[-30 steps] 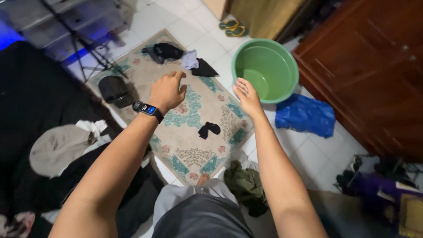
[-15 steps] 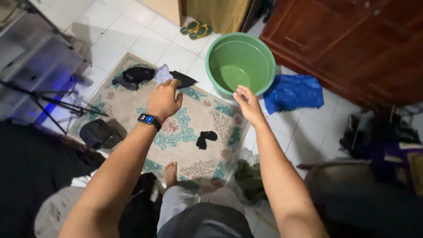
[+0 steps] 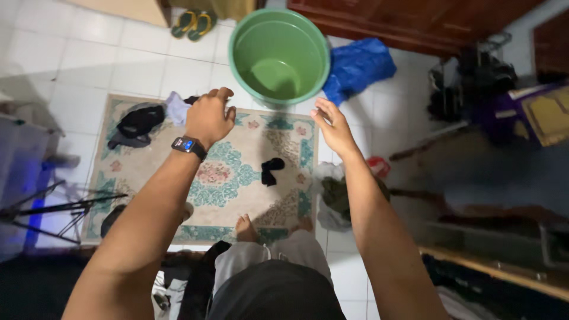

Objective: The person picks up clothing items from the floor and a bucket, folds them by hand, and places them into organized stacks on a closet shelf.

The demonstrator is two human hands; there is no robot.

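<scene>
Both my arms reach forward over a patterned rug (image 3: 231, 178). My left hand (image 3: 208, 117), with a black smart band on its wrist, has its fingers loosely curled and holds nothing. Just beyond it lie dark and pale clothes (image 3: 145, 118) on the rug's far left. My right hand (image 3: 333, 125) is flat with fingers together and apart from anything, close to the rim of an empty green plastic tub (image 3: 278, 50). A small black sock (image 3: 271, 170) lies on the rug between my arms.
A blue cloth (image 3: 355, 65) lies right of the tub, by a brown wooden cabinet (image 3: 409, 21). Green-yellow sandals (image 3: 194, 24) sit at the far wall. An olive garment (image 3: 336, 195) lies at the rug's right edge. A tripod (image 3: 53, 207) stands at left; my bare feet (image 3: 246, 228) stand on the rug.
The view has swung left and tilted down over the rug; the tub now sits at top centre. Both hands stay raised and empty, the left fingers slightly more spread.
</scene>
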